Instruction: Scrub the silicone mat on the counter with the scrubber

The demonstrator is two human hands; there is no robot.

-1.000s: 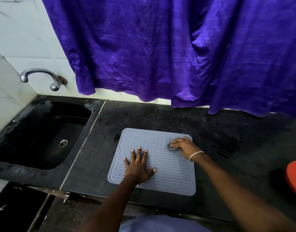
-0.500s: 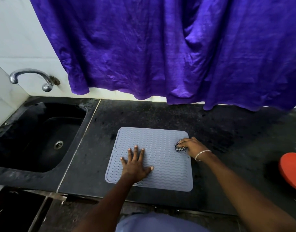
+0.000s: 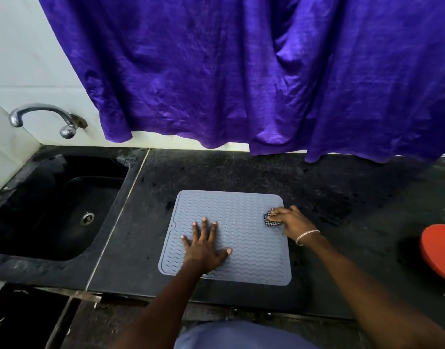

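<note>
Sliding outward since a second ago, the right hand (image 3: 293,221) has carried the scrubber (image 3: 270,221) from the far-right part of the silicone mat (image 3: 241,210) to its right edge, while the left hand (image 3: 205,246) has kept its place on the mat. Seen from above by a head-worn camera, the mat is a pale grey-blue rounded square with wavy ridges and a raised rim. It lies flat on a dark speckled stone counter (image 3: 241,170), close to the counter's front edge and to the right of a black sink (image 3: 35,250). The left hand lies palm down on the mat's near-left part, fingers straight and spread, thumb stretched out to the right, holding nothing. The right hand's fingers are curled over the scrubber, a small black-and-white checked pad, gripping it against the mat at the far half of the right edge. The heel of that hand sits past the edge, over the bare counter. A thin silver bracelet (image 3: 307,235) circles the right wrist. The sink, set into the counter at the left, has a round metal drain (image 3: 87,218) in its floor, and a curved metal tap (image 3: 44,113) sticks out of the white tiled wall (image 3: 27,59) above it. A large crumpled purple cloth (image 3: 241,71) hangs across the wall, its hem ending just above the counter's back edge. At the far right a red dish (image 3: 440,250) sits on the counter, cut off by the frame, well apart from the mat.
</note>
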